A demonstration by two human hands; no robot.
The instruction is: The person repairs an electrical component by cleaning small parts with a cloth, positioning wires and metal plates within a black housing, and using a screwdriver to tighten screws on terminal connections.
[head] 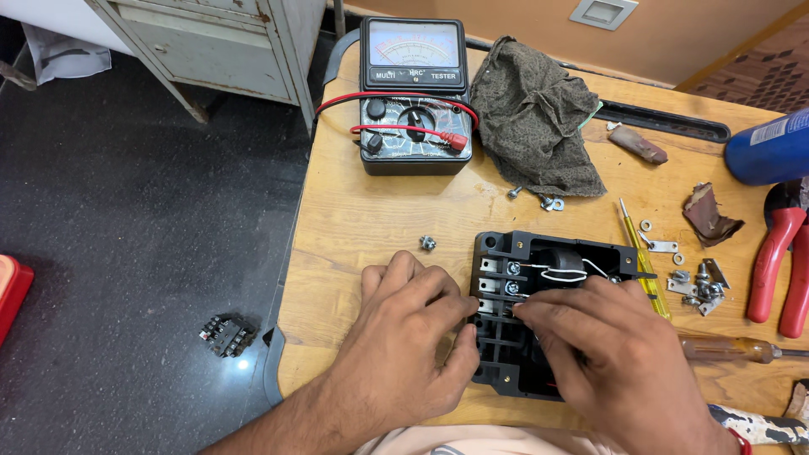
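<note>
Black plastic switch housing [539,253] lies on the near part of the wooden table [371,211], between both hands. The left hand [404,329] rests curled against its left edge, and the right hand [607,345] pinches with its fingertips [524,310] at the screw terminals [497,282]; what it pinches I cannot tell. Far behind stands an analog multimeter [415,93] beside a crumpled cloth [531,118].

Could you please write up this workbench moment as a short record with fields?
Setting: wooden table beside a dark floor
Left hand: rests on the left edge of the black electrical unit
Right hand: fingertips at the unit's terminal screws, on top of it
Behind the unit: analogue meter with red leads, crumpled grey cloth
Right of the unit: yellow screwdriver, loose screws and washers, red pliers
Loose nut: on the table, apart from the left hand
Floor: small black part
</note>
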